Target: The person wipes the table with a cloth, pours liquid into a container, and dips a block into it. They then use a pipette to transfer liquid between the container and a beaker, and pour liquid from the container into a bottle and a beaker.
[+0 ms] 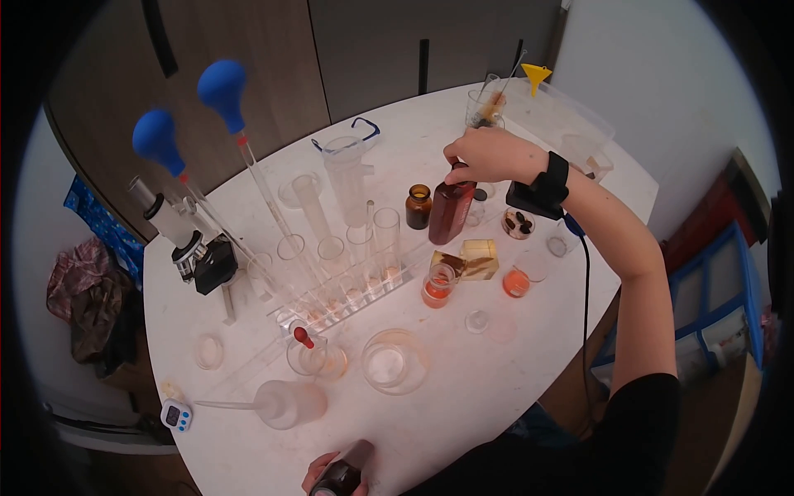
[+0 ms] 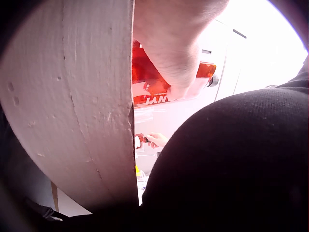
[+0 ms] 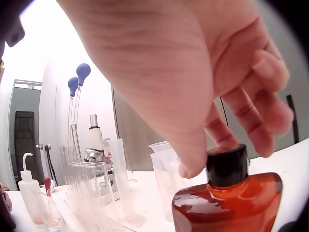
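Observation:
At the back right of the table, my right hand (image 1: 492, 155) pinches the black cap (image 3: 227, 165) of an amber bottle (image 1: 452, 213) between thumb and fingers. In the right wrist view the thumb lies at the cap's left side, and the other fingers reach around behind it. My left hand (image 1: 321, 473) holds a second brown bottle (image 1: 346, 469) low at the table's near edge. In the left wrist view this bottle, printed with white letters, shows red-orange behind the hand. A smaller open amber jar (image 1: 419, 207) stands left of the right hand's bottle.
Beside the amber bottle are a wooden block (image 1: 478, 260), a beaker of orange liquid (image 1: 437, 287) and a dish of dark pieces (image 1: 518, 223). A test tube rack (image 1: 351, 302), wash bottle (image 1: 289, 404), glass bowl (image 1: 395, 362) and microscope (image 1: 194, 248) stand left.

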The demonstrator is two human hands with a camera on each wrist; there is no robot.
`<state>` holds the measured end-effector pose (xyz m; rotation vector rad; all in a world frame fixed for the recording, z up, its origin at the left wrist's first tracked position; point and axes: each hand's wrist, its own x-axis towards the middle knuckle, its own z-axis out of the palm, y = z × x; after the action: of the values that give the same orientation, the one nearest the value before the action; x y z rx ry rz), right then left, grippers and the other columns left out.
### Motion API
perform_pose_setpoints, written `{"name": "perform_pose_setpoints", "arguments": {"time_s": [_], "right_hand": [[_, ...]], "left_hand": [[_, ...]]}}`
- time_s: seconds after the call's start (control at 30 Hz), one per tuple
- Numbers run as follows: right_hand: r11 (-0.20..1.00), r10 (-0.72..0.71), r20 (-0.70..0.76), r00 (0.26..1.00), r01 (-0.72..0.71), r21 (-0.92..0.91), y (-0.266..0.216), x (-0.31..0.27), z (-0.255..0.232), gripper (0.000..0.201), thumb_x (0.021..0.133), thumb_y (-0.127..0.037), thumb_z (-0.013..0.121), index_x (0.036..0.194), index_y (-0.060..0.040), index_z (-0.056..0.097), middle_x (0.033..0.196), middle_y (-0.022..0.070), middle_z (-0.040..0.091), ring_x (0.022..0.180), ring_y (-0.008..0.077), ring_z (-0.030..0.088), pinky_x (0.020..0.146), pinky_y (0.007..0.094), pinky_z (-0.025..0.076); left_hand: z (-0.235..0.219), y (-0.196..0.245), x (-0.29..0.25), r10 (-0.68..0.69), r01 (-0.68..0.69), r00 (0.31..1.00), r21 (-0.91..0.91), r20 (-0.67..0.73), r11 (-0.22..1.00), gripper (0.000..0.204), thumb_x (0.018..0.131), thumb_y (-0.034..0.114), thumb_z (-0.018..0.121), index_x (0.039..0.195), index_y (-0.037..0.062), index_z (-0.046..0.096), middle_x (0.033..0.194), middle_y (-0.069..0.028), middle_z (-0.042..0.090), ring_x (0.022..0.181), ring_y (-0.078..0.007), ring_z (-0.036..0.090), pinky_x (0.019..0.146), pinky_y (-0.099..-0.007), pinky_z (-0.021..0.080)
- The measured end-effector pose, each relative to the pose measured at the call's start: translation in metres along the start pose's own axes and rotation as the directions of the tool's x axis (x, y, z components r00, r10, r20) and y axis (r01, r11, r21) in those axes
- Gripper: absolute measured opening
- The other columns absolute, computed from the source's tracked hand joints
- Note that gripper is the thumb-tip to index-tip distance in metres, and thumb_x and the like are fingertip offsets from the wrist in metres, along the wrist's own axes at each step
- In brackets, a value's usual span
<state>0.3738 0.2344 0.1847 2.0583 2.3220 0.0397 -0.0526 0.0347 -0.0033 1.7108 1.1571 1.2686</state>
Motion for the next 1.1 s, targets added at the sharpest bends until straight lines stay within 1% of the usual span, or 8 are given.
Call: {"name": "perform_pose_setpoints", "arguments": {"time_s": [0.27, 0.43, 0.6, 0.7, 0.8, 0.9, 0.97, 1.1], "right_hand": [[0.999, -0.019, -0.017, 1.000, 0.020, 0.044, 0.012, 0.007, 0.008, 0.026, 0.082, -0.025, 0.062, 0.087, 0.0001, 0.059, 0.074, 0.0155, 0.063, 0.073, 0.0313, 0.061, 0.067, 0.0384, 0.047], [0.997, 0.055, -0.011, 0.998, -0.055, 0.052, 0.015, 0.017, 0.009, 0.026, 0.081, -0.023, 0.062, 0.089, 0.0006, 0.058, 0.080, 0.0186, 0.061, 0.078, 0.0328, 0.060, 0.070, 0.0387, 0.047], [0.999, 0.038, -0.050, 0.998, -0.038, 0.013, 0.019, 0.021, 0.014, 0.025, 0.081, -0.021, 0.063, 0.089, 0.0016, 0.058, 0.085, 0.0191, 0.061, 0.080, 0.0339, 0.059, 0.071, 0.0391, 0.047], [0.996, 0.085, -0.034, 0.996, -0.084, 0.027, 0.022, 0.025, 0.013, 0.025, 0.080, -0.020, 0.063, 0.088, 0.0026, 0.058, 0.087, 0.0198, 0.061, 0.081, 0.0343, 0.059, 0.072, 0.0399, 0.047], [0.995, 0.096, -0.107, 0.990, -0.096, 0.008, 0.036, 0.033, 0.024, 0.024, 0.081, -0.020, 0.063, 0.087, 0.0031, 0.059, 0.085, 0.0205, 0.062, 0.081, 0.0347, 0.060, 0.072, 0.0409, 0.047], [0.988, 0.149, -0.099, 0.984, -0.153, -0.034, 0.047, 0.045, 0.028, 0.030, 0.081, -0.024, 0.062, 0.091, 0.0036, 0.062, 0.086, 0.0205, 0.064, 0.083, 0.0349, 0.063, 0.074, 0.0388, 0.050], [0.977, 0.181, -0.175, 0.968, -0.198, -0.082, 0.052, 0.052, 0.029, 0.031, 0.082, -0.026, 0.060, 0.086, 0.0047, 0.063, 0.085, 0.0220, 0.064, 0.082, 0.0357, 0.063, 0.074, 0.0396, 0.050], [0.963, 0.247, -0.219, 0.944, -0.264, -0.052, 0.054, 0.065, 0.032, 0.034, 0.084, -0.028, 0.059, 0.083, 0.0058, 0.064, 0.085, 0.0236, 0.063, 0.082, 0.0363, 0.062, 0.075, 0.0397, 0.050]], "left_hand": [[-0.003, -0.011, -0.009, -0.015, 0.015, 1.000, 0.020, -0.027, 1.000, 0.042, 0.066, 0.005, 0.072, 0.104, -0.0024, 0.055, 0.096, -0.0141, 0.061, 0.081, -0.0251, 0.060, 0.074, -0.0340, 0.049], [-0.009, -0.021, -0.016, -0.030, 0.031, 0.999, 0.039, -0.035, 0.999, 0.044, 0.066, 0.004, 0.072, 0.105, -0.0026, 0.053, 0.097, -0.0144, 0.060, 0.082, -0.0251, 0.060, 0.074, -0.0338, 0.049], [-0.011, -0.031, -0.018, -0.032, 0.035, 0.998, 0.045, -0.054, 0.998, 0.046, 0.066, 0.004, 0.072, 0.106, -0.0029, 0.052, 0.098, -0.0147, 0.060, 0.083, -0.0251, 0.060, 0.075, -0.0335, 0.049], [-0.010, -0.036, -0.018, -0.030, 0.033, 0.997, 0.043, -0.072, 0.999, 0.047, 0.066, 0.004, 0.072, 0.107, -0.0030, 0.051, 0.099, -0.0149, 0.059, 0.083, -0.0252, 0.060, 0.075, -0.0334, 0.049], [-0.008, -0.041, -0.021, -0.033, 0.038, 0.995, 0.043, -0.098, 0.998, 0.048, 0.066, 0.004, 0.072, 0.108, -0.0032, 0.050, 0.099, -0.0151, 0.059, 0.084, -0.0252, 0.060, 0.075, -0.0333, 0.049], [-0.006, -0.045, -0.023, -0.038, 0.044, 0.992, 0.044, -0.122, 0.998, 0.049, 0.066, 0.004, 0.072, 0.109, -0.0033, 0.049, 0.100, -0.0153, 0.059, 0.084, -0.0252, 0.060, 0.075, -0.0331, 0.049], [-0.006, -0.047, -0.024, -0.040, 0.046, 0.991, 0.047, -0.131, 0.998, 0.050, 0.066, 0.004, 0.072, 0.109, -0.0034, 0.049, 0.100, -0.0155, 0.058, 0.085, -0.0252, 0.060, 0.075, -0.0331, 0.049], [-0.014, -0.052, -0.019, -0.027, 0.036, 0.992, 0.067, -0.124, 0.997, 0.051, 0.066, 0.004, 0.072, 0.110, -0.0036, 0.048, 0.101, -0.0157, 0.058, 0.085, -0.0252, 0.060, 0.075, -0.0329, 0.049]]}}
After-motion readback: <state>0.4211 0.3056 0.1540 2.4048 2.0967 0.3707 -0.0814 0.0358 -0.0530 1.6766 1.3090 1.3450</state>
